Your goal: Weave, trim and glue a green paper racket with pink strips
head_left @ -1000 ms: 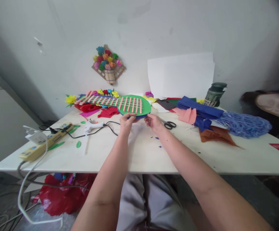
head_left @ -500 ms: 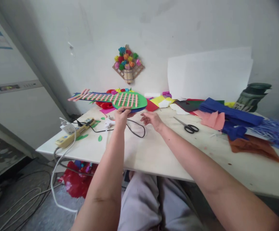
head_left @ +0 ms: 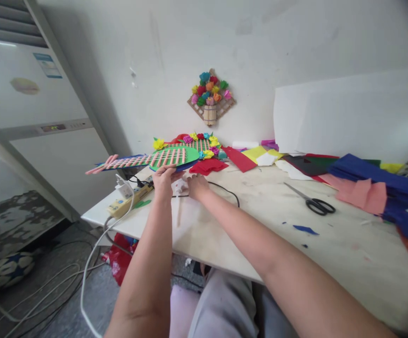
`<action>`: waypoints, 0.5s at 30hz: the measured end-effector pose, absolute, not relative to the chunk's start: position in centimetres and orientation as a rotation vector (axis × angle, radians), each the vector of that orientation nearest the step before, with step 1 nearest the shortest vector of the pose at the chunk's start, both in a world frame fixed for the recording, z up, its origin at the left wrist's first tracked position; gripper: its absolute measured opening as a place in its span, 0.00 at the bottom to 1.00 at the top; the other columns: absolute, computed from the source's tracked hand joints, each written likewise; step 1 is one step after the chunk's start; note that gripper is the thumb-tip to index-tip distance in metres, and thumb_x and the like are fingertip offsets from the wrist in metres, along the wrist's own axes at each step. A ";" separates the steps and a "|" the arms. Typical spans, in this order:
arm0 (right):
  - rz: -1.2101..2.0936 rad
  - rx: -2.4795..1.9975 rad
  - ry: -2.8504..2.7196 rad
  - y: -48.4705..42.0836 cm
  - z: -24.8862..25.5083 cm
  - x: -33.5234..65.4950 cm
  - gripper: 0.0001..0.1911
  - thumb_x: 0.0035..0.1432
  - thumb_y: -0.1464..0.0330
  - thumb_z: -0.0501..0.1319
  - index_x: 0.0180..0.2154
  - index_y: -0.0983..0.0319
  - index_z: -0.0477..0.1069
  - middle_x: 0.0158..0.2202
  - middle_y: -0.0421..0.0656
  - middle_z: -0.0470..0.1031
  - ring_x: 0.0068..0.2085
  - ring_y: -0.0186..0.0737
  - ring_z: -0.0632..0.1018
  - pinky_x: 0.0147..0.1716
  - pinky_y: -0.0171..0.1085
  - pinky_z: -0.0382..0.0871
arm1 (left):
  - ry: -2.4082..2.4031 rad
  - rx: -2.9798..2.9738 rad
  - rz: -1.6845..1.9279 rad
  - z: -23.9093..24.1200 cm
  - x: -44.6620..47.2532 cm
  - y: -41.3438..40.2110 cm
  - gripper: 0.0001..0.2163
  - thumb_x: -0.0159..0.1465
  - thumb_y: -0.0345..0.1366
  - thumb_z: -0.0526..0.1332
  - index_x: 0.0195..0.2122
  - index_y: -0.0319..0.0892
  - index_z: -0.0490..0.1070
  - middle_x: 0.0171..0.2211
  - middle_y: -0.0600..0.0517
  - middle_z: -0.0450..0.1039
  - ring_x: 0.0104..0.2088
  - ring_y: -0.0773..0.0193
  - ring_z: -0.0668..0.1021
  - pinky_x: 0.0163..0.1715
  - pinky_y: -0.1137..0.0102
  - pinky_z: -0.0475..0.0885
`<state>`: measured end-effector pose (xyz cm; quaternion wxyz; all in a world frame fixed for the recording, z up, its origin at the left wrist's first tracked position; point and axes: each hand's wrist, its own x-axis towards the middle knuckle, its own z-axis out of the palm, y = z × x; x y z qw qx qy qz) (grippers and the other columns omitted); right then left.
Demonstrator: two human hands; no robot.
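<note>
Left hand (head_left: 164, 180) alone now grips the green guitar (head_left: 190, 156); right hand (head_left: 197, 185) has moved to the glue gun (head_left: 178, 188), grip unclear.

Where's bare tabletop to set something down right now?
Widest: tabletop between black cord, scissors and right forearm. Smaller: between right forearm and left forearm, right of the pale stick. Crowded: back edge, lined with coloured sheets; left end, with power strip, glue gun and held guitar-shaped piece.
</note>
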<state>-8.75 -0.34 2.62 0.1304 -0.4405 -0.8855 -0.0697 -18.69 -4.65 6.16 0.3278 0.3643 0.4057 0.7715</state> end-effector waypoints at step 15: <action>-0.157 -1.502 -2.134 -1.2 3.7 2.8 0.14 0.53 0.64 0.55 0.42 0.57 0.71 0.38 0.47 0.73 0.40 0.44 0.71 0.36 0.38 0.62 | 0.817 0.857 2.101 6.9 -16.0 -3.8 0.09 0.45 0.32 0.59 0.29 0.38 0.68 0.20 0.51 0.72 0.26 0.58 0.79 0.29 0.66 0.73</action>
